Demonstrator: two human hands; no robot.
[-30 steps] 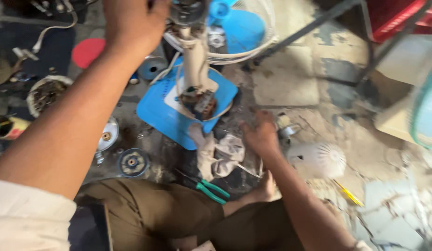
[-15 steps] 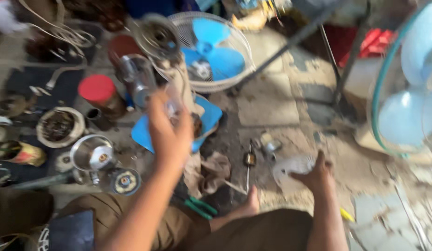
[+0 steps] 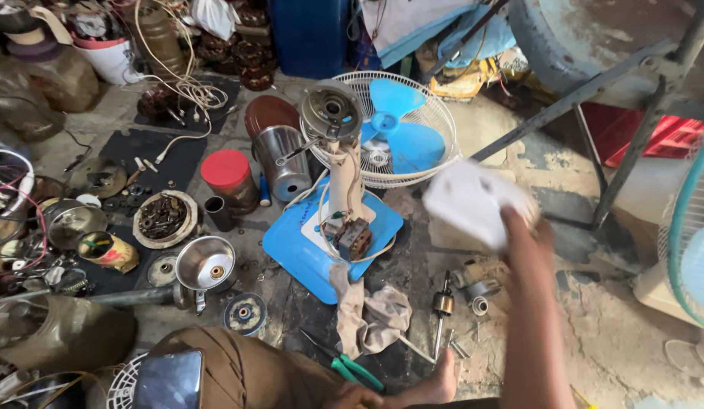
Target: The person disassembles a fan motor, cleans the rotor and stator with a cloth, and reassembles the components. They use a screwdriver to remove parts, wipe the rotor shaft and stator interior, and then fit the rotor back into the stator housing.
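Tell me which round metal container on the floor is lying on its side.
The shiny steel canister beside the red-lidded jar lies tipped, its wall on the floor; the steel funnel bowl faces up.

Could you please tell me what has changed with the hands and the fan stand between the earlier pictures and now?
The right hand, on the floor by a white cover half a second ago, has lifted that blurred white cover up over the floor. The left hand, which reached to the fan stand before, has withdrawn and is out of view. The stand on its blue base, the rag and the green pliers lie as before.
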